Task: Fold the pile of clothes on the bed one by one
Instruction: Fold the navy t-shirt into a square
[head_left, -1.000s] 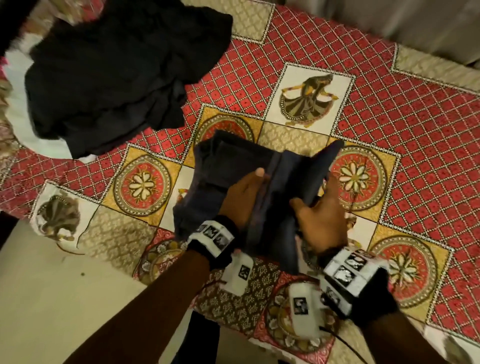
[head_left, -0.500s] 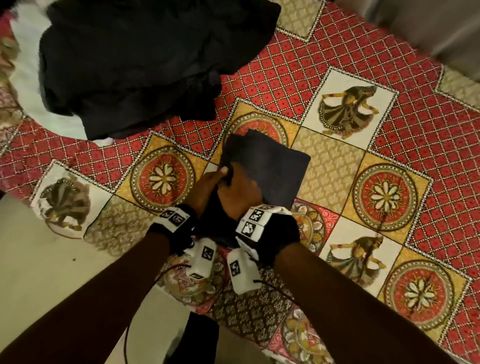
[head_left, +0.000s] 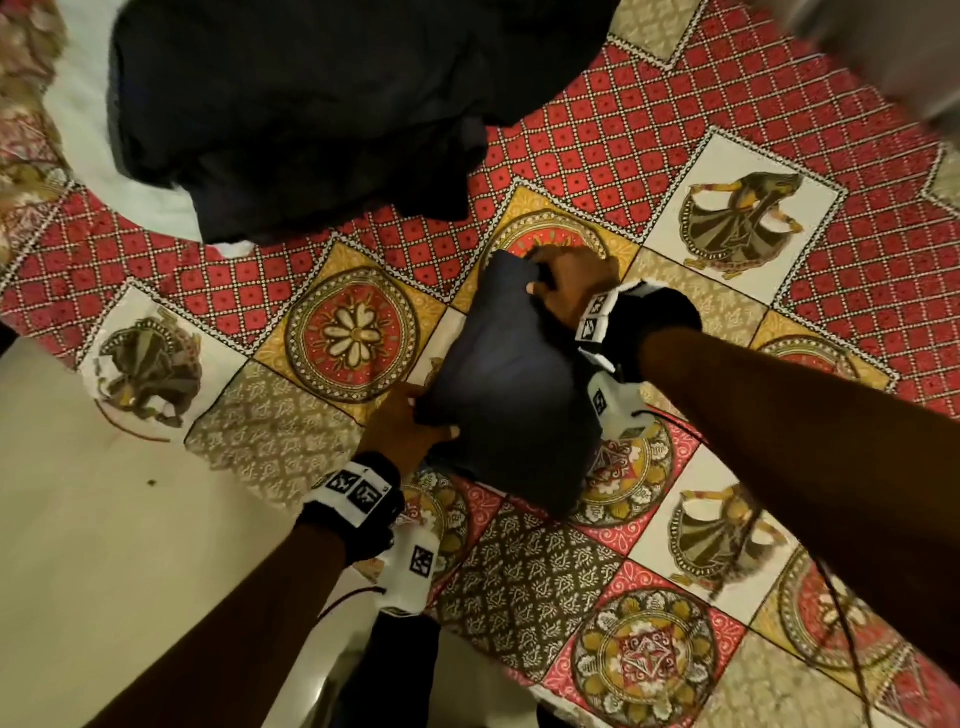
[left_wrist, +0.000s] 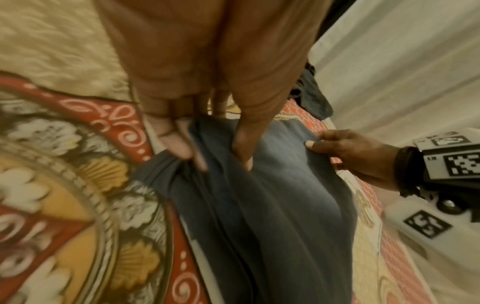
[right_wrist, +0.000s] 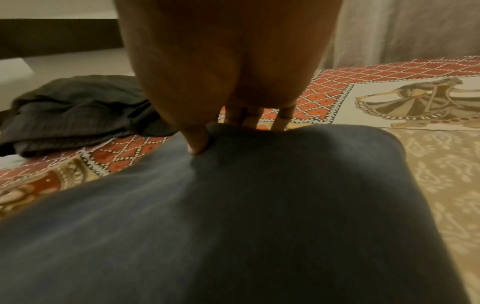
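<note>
Hands, left (head_left: 402, 423) and right (head_left: 571, 283), both pinching folded dark garment (head_left: 506, 384); wrist-tag codes unreadable

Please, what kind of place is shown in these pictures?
Most likely a bedroom in a home. A bed with a red patterned bedsheet fills the head view, a pile of dark clothes lies on it, and a pale curtain seems to hang behind it. Both hands hold a folded dark garment.
</note>
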